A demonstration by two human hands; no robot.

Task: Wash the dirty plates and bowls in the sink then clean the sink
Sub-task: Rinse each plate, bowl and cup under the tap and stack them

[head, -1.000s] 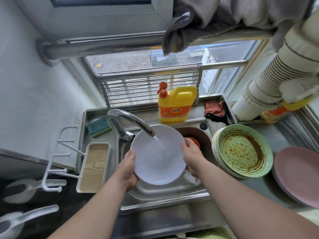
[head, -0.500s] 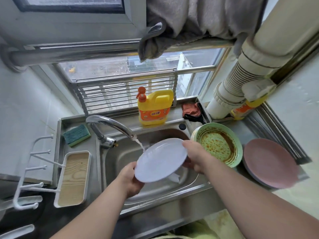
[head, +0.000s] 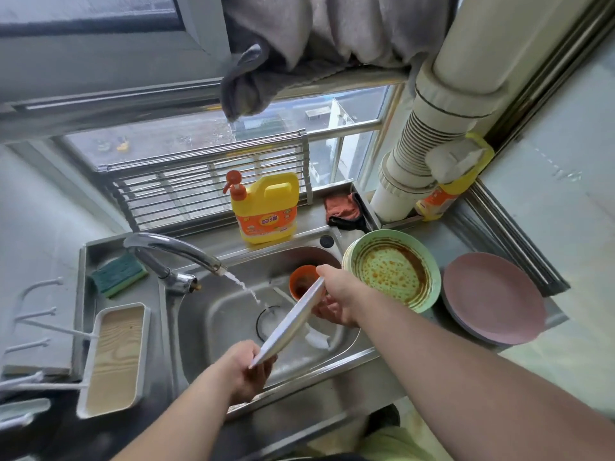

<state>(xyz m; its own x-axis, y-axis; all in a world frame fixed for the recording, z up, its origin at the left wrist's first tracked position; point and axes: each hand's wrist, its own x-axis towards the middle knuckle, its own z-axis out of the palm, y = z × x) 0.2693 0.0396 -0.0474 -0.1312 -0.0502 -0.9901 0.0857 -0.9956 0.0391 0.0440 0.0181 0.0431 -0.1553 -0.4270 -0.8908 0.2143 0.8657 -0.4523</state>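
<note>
The left hand [head: 244, 372] pinches the near rim of a white plate [head: 289, 322], tilted nearly edge-on over the sink [head: 213, 314]; the right hand [head: 339, 299] grips its far rim, thumb on top. Water from the tap [head: 173, 249] falls just left of the plate. An orange bowl [head: 301, 281] sits in the sink's far right corner. Right of the sink, a stained green plate [head: 392, 269] tops a stack beside pink plates [head: 492, 296]. A detergent bottle [head: 266, 207] stands on the sink's far edge

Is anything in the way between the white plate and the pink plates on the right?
Yes. The dirty green plate sits between the white plate and the pink plates. Both hands, left and right, grip the white plate over the sink.
</note>
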